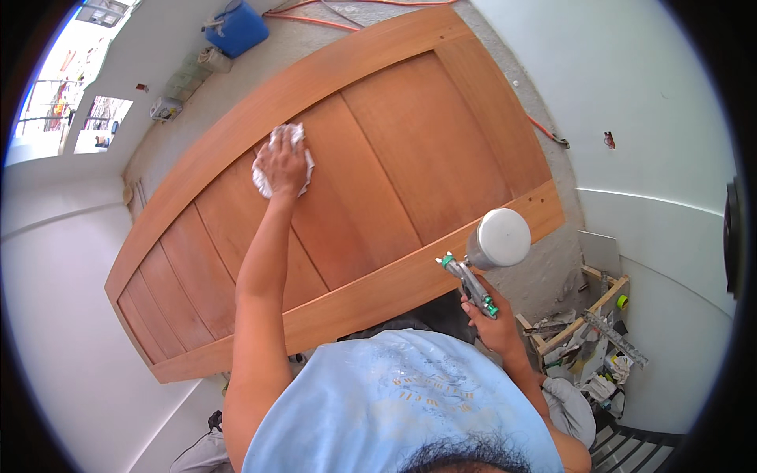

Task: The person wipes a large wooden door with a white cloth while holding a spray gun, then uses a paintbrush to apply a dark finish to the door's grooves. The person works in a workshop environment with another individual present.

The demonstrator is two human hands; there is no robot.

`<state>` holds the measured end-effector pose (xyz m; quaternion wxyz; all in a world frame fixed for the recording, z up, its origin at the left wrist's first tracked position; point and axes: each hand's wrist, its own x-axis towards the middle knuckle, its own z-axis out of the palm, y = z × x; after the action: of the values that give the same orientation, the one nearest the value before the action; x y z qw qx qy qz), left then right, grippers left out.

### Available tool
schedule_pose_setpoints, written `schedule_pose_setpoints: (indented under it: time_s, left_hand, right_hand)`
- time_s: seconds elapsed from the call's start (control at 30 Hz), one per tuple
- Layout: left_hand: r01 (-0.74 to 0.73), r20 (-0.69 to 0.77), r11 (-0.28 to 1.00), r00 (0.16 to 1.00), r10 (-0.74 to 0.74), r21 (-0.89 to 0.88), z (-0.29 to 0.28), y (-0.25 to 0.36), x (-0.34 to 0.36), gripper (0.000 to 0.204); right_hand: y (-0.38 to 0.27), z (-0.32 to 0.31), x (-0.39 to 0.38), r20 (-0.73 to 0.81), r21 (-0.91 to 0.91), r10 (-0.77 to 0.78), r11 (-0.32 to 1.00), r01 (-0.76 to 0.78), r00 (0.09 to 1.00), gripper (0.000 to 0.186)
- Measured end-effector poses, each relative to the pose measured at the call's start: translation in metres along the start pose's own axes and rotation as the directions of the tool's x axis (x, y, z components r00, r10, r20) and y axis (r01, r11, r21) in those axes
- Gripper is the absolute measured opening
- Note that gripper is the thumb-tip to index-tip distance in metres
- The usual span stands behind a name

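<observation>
A large wooden door panel (371,150) with recessed boards lies in front of me, its raised frame running around the edge. My left hand (282,164) presses a crumpled white cloth (262,184) against the panel, near the far frame strip. Close to my body, my right hand (490,319) grips a metal spray gun (475,292) with green fittings. A round cup with a white lid (505,236) sits on top of the gun, over the near edge of the door. The gun's nozzle points toward the left, apart from the wood.
A blue plastic container (236,28) and several tubs (189,79) stand along the far left wall. An orange hose (315,19) runs on the floor behind the door. At right, a wooden frame (583,315) holds cluttered tools and scraps beside the white wall (662,158).
</observation>
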<state>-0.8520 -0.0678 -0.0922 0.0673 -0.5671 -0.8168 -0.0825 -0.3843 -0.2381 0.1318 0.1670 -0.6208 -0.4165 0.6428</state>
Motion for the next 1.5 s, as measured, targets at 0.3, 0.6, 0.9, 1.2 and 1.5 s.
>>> schedule_pose_setpoints:
  time_s: [0.3, 0.6, 0.9, 1.2, 1.5]
  left_hand:
    - [0.118, 0.185, 0.983, 0.979, -0.091, -0.143, 0.013, 0.248, 0.093, 0.060]
    - [-0.287, 0.079, 0.906, 0.942, 0.326, -0.311, 0.036, 0.313, 0.113, 0.064]
    - [-0.136, 0.125, 0.974, 0.979, 0.160, -0.183, -0.023, 0.206, -0.046, 0.065]
    - [0.115, 0.139, 0.977, 0.986, -0.091, -0.182, -0.026, 0.184, -0.090, 0.068]
    - [-0.092, 0.099, 0.984, 0.989, 0.108, -0.155, -0.021, 0.137, -0.041, 0.059]
  right_hand:
    - [-0.009, -0.083, 0.036, -0.032, 0.054, -0.010, 0.998, 0.012, 0.999, 0.057]
    - [-0.057, -0.126, 0.099, -0.066, 0.051, -0.084, 0.995, 0.087, 0.994, 0.055]
    - [-0.173, -0.101, 0.202, -0.075, -0.182, -0.160, 0.973, 0.144, 0.984, 0.030]
    - [-0.198, -0.021, 0.283, 0.139, -0.241, -0.327, 0.904, 0.352, 0.935, 0.027]
    - [-0.188, 0.045, 0.311, 0.317, -0.213, -0.364, 0.873, 0.440, 0.876, 0.024]
